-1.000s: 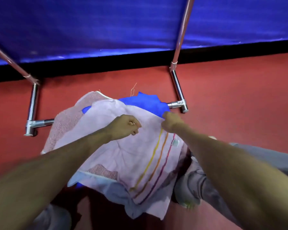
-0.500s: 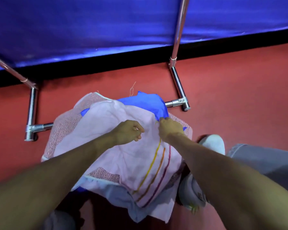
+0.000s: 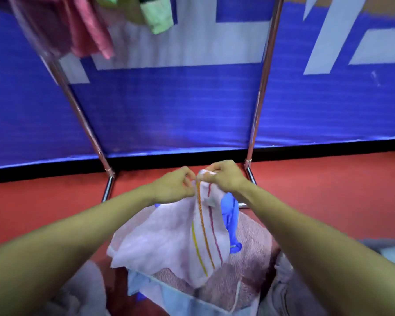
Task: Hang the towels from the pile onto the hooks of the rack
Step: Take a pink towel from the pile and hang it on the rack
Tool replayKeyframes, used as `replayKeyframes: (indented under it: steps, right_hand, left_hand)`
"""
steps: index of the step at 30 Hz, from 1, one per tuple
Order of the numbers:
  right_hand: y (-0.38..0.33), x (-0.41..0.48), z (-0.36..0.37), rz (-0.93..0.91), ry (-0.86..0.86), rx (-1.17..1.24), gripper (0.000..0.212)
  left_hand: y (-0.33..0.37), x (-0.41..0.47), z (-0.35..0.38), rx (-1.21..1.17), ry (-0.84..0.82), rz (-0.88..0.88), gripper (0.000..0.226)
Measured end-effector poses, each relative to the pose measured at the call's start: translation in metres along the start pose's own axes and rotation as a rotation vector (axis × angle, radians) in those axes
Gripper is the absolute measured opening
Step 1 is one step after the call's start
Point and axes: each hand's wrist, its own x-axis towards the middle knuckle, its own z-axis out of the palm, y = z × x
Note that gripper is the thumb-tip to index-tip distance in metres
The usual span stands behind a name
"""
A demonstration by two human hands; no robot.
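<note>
Head view, the only one we've got. Both hands are up in front of the rack's lower rail. The left hand [image 3: 176, 185] pinches the top edge of the thin pale lilac woven towel with yellow, orange and red stripes [image 3: 169, 242]. The right hand [image 3: 224, 179], just beside it, pinches the same edge, thumb and fingers curled round what looks like a small white hanging tab [image 3: 206, 172]. The towel drapes straight down below the hands, its lower end resting on the pile.

Under the right hand there's a crumpled, smooth bright blue cloth [image 3: 230, 215]. Below that lies a nubbly dusty-pink terry towel [image 3: 249, 242], and nearest the person a flat light blue sheet [image 3: 180, 299].

Well above the hands, a pink towel [image 3: 87, 30] and a mint green towel [image 3: 157, 17] already hang, both blurred. The shiny chrome tube rack [image 3: 262, 87] rises on either side of the hands, and its hooks are out of view.

The step in hand, I'd say, is finding and opening that tab. The weave looks light and floppy. So spread the tab between the two pinches, lift until the tail clears the pile without dragging the blue cloth, then carry it up to a free hook.
</note>
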Motion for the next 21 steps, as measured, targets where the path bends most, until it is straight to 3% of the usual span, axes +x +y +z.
replayKeyframes:
  steps: [3, 7, 10, 15, 18, 21]
  right_hand:
    - [-0.054, -0.011, -0.012, -0.029, 0.032, 0.262, 0.016]
    - [-0.11, -0.029, -0.022, -0.022, -0.149, 0.741, 0.005]
    - [-0.127, -0.035, -0.029, -0.028, -0.156, 0.694, 0.013]
    - [-0.142, -0.035, -0.035, -0.108, -0.169, 0.58, 0.017]
    - [-0.147, -0.032, -0.037, -0.127, -0.144, 0.458, 0.017]
    - [-0.144, -0.037, -0.042, -0.081, -0.131, 0.329, 0.012]
  left_hand:
    - [0.015, -0.021, -0.023, -0.122, 0.087, 0.034, 0.026]
    - [0.028, -0.045, -0.041, -0.28, 0.181, 0.093, 0.031]
    - [0.041, -0.057, -0.045, -0.317, 0.271, 0.126, 0.031]
    - [0.054, -0.066, -0.051, 0.24, 0.481, 0.28, 0.01]
    - [0.05, -0.067, -0.064, 0.178, 0.531, 0.292, 0.029]
    - [0.048, -0.068, -0.072, -0.011, 0.482, 0.271, 0.029]
